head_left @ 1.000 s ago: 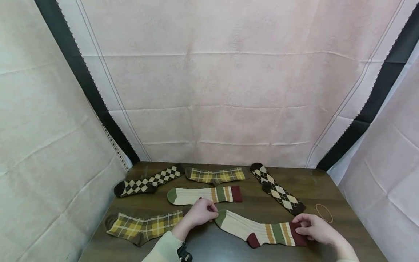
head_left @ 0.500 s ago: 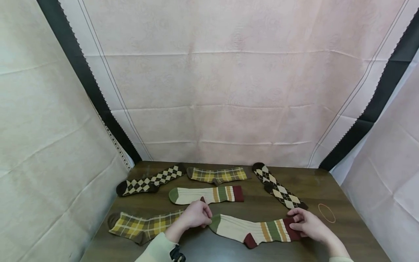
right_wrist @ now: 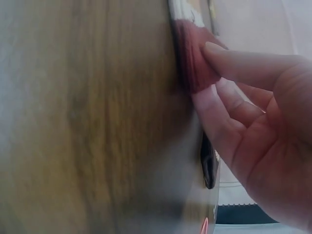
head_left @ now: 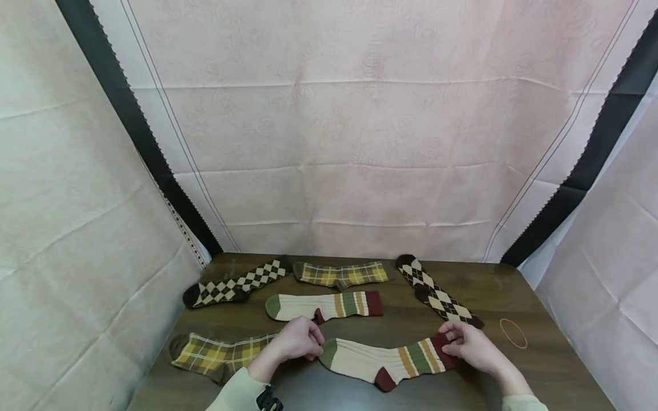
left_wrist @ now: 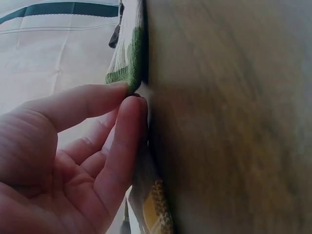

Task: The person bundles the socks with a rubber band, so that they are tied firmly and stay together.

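A cream ribbed sock [head_left: 357,359] lies across the front of the table, with a green toe, maroon heel and cuff, and orange and green stripes. My left hand [head_left: 295,342] is at its toe; the left wrist view shows thumb and forefinger pinching the green tip [left_wrist: 131,66]. At the other end my right hand [head_left: 474,347] pinches the maroon cuff [right_wrist: 192,56], thumb on top and fingers beneath. A matching striped sock [head_left: 303,307] lies flat just behind. Left of my left hand is a yellow plaid sock [head_left: 221,355], partly hidden by that hand.
Further back on the brown table [head_left: 545,371] lie a second plaid sock [head_left: 341,275] and two argyle socks, one at left [head_left: 233,287] and one at right [head_left: 437,297]. A thin rubber band [head_left: 514,334] rests at the right. Pale cloth walls [head_left: 360,142] enclose the table.
Both hands have shifted left with the cream striped sock between them, and its cuff end has swung slightly away from me. The other socks stay where they were.
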`<state>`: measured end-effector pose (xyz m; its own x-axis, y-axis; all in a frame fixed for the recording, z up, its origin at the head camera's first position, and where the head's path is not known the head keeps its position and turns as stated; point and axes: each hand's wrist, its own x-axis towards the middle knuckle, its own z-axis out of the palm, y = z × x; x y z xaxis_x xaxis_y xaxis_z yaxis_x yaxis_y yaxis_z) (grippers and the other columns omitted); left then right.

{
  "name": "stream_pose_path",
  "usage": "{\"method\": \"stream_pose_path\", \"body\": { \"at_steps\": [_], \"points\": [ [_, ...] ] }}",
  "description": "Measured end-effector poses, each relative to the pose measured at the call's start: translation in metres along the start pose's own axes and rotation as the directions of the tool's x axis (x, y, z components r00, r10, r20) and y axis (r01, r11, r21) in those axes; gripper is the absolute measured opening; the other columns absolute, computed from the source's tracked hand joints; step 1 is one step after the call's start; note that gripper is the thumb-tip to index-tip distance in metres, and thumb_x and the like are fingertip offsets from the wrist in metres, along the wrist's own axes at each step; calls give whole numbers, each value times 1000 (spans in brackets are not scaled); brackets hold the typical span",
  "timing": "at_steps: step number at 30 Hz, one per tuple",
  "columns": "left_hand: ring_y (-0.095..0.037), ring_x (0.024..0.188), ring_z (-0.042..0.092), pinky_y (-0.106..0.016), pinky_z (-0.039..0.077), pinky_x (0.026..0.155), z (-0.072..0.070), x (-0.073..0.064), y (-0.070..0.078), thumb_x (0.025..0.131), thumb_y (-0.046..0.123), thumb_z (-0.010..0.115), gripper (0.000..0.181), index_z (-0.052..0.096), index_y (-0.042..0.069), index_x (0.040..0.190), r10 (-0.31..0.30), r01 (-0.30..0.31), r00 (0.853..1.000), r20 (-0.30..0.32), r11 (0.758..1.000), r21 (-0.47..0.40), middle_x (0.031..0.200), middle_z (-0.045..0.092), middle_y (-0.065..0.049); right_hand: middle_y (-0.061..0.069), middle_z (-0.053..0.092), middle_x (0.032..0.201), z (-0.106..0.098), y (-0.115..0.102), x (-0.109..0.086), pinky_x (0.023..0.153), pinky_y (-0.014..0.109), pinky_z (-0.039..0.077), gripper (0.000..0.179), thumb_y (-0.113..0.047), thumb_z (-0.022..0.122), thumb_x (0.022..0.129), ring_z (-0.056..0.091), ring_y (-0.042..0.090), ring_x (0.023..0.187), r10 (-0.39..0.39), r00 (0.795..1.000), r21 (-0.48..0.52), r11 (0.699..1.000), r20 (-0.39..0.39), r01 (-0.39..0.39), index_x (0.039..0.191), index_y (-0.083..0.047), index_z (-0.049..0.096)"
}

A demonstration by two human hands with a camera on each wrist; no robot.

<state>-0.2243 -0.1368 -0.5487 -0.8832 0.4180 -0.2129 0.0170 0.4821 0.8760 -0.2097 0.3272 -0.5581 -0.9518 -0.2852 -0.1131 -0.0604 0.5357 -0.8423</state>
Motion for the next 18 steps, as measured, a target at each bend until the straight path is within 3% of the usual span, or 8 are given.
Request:
{"method": "stream_pose_path", "body": {
  "at_steps": [6, 13, 18],
  "points": [
    [-18, 61, 69, -34, 62, 58, 0, 1, -2, 79, -13, 80, 15, 74, 0, 86, -11, 11, 1000, -4, 1000, -6, 75, 69, -4, 15, 65, 103, 1, -1, 0, 72, 29, 55, 36, 3, 79, 90, 65, 23, 88, -32, 999, -5, 999, 25, 32, 121, 8, 62],
    [-17, 59, 69, -34, 62, 57, 0, 1, 1, 78, -12, 80, 15, 74, 1, 84, 3, -3, 1000, -2, 999, 47, 74, 69, -3, 15, 66, 103, -5, 1, -2, 71, 30, 56, 40, 4, 80, 88, 65, 26, 89, 33, 999, 36, 999, 28, -34, 123, 10, 61],
    [-20, 61, 70, -36, 62, 58, -4, -1, 6, 77, -12, 80, 15, 74, 1, 82, -16, 16, 1000, -1, 997, 70, 81, 67, -5, 15, 67, 104, -5, 0, -1, 72, 30, 57, 39, 3, 82, 88, 66, 28, 90, 9, 1000, 21, 1000, 23, -9, 121, 8, 63]
  ]
}}
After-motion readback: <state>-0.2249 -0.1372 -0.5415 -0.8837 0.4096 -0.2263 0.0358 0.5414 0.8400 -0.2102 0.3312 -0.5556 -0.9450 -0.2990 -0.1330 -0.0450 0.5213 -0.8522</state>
